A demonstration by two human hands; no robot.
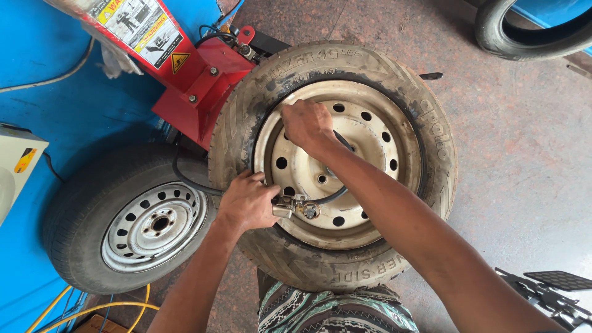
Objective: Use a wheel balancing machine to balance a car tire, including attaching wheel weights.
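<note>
In the middle of the frame I have a tyre (425, 123) lying flat on its cream steel rim (370, 132), the rim's ring of round holes facing up at me. My left hand (246, 202) sits at the lower left edge of the rim, fingers (242, 180) curled shut around a metal air chuck (295, 206) whose fitting points right across the rim. A black hose (188, 180) runs from that chuck out to the left over the tyre wall, and another loop of it curves across the rim toward the hub. My right hand (306, 123) rests on the upper left part of the rim, fingers bent down and pressed against the metal near the tyre bead; I cannot tell whether they grip anything beneath. My right forearm crosses the rim diagonally from the lower right. Just left of the tyre, touching it, lies a second wheel (126, 222) with a grey rim, flat on the floor. In the upper left a red machine arm (185, 74) with warning stickers leans in toward the tyre, over a blue base. A third tyre (524, 37) shows at the upper right corner, well apart. The floor (524, 172) is bare concrete, and yellow cables (92, 308) trail at the lower left.
</note>
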